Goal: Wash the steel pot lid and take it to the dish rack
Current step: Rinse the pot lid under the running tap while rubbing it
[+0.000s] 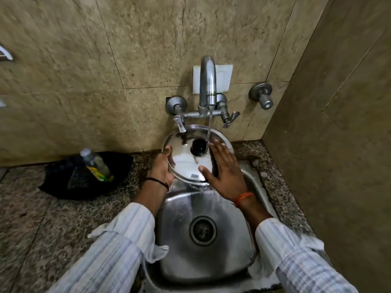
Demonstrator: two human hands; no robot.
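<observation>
The steel pot lid (pixel 186 163) with a black knob (pixel 198 147) is held tilted over the sink (pixel 184 210), under the running tap (pixel 208 81). A thin stream of water falls onto the lid beside the knob. My left hand (pixel 161 168) grips the lid's left rim. My right hand (pixel 224 168) lies flat with spread fingers on the lid's right side. No dish rack is in view.
A dish-soap bottle (pixel 96 164) rests on a black cloth (pixel 84 176) on the granite counter (pixel 42 218) left of the sink. Tap handles (pixel 229 119) and a wall valve (pixel 262 95) stick out from the tiled wall. A side wall closes in on the right.
</observation>
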